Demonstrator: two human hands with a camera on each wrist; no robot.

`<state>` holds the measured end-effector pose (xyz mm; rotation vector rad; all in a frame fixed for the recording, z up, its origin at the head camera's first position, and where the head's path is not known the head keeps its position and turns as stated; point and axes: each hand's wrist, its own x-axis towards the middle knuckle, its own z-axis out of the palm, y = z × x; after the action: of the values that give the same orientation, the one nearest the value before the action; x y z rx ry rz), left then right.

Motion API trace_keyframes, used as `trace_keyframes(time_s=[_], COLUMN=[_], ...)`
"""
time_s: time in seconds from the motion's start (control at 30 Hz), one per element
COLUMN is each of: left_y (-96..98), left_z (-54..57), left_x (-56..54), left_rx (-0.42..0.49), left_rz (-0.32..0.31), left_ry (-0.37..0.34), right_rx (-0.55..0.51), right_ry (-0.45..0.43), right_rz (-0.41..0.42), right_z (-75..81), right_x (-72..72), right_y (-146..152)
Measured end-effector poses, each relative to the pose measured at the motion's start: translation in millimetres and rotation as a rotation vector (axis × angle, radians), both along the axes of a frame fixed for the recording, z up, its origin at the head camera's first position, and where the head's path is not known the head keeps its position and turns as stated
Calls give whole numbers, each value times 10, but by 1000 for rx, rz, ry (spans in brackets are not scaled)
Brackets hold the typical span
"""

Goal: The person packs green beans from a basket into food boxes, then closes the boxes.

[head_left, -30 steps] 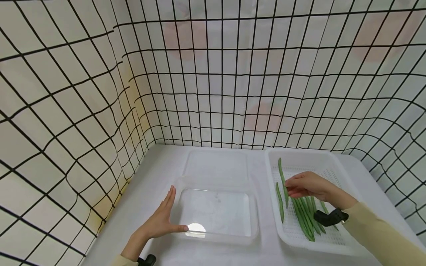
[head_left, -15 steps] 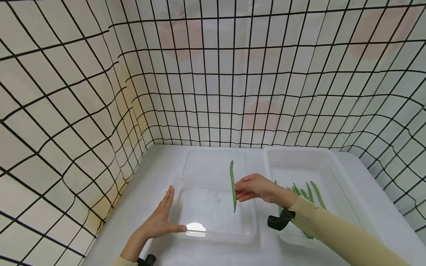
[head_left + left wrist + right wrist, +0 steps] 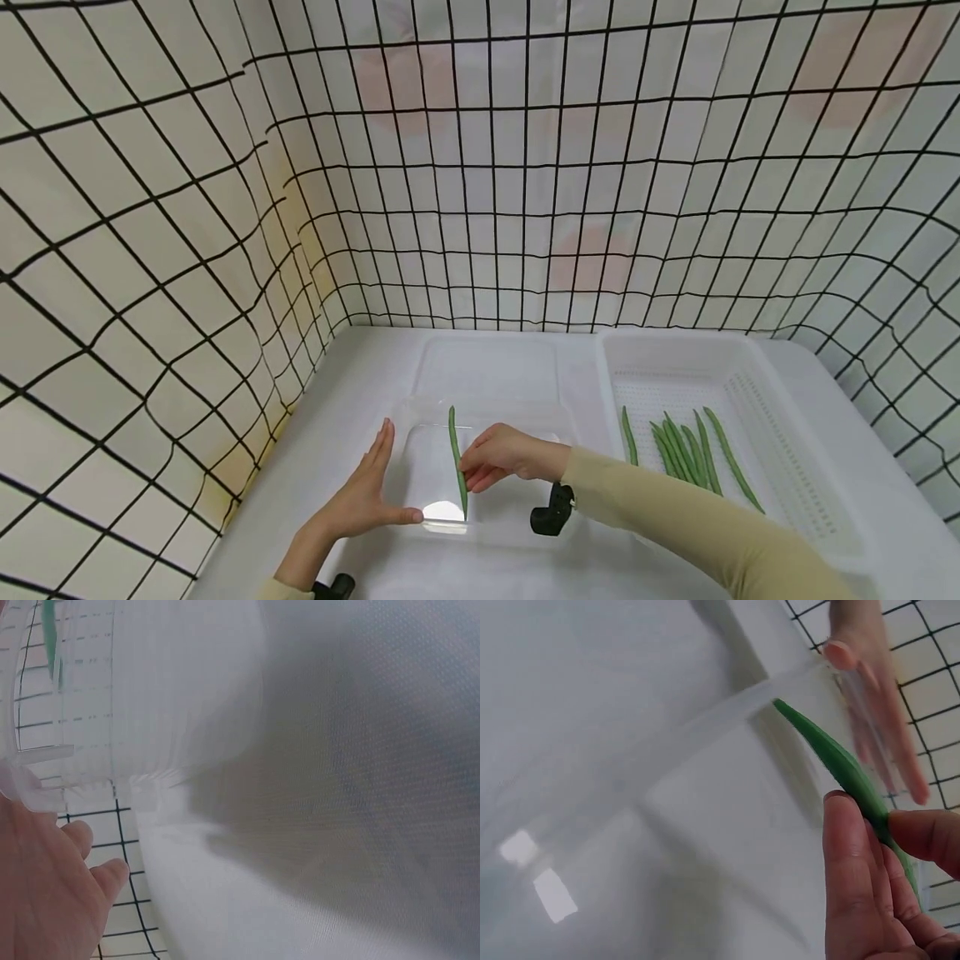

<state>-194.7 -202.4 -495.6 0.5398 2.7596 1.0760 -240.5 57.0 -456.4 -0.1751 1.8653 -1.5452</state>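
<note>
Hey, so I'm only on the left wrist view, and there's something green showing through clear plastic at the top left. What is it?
Observer: It's a green bean, pinched between the thumb and fingers of the right hand over the clear container.
Operator: Are there others lying about?
Observer: Yes, the head view shows more beans in a white perforated basket, to the right of the container.
Operator: And beyond the container, on its far side?
Observer: A flat, clear panel, like a lid, lies on the white table there.
</note>
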Motion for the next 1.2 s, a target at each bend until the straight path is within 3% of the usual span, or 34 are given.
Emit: trace_keyframes(time_s=[0.17,0.43,0.6,0.73,0.97,1.2], left_y=[-3,9,9,2,10,-7], left_z=[15,5,-10,11,26,2], left_x=[11,13,18,21,20,19], left_rx=[6,28,42,38,23,20], left_rz=[3,-3,-15,-2,11,3], left_ry=[-14,5,49,28,-9,0], right_rx=[25,63,82,123,74,108], right_ry=[-10,-62,-62,-32,34,108], right_rz=[-29,-122,-100,-52,16,-60], right_z=[-129,-201,-208,-145,139,423], right_x=[-23,-87,-87,-86,-163,-280], right_y=[-171,-260,-231,-151,281,1078])
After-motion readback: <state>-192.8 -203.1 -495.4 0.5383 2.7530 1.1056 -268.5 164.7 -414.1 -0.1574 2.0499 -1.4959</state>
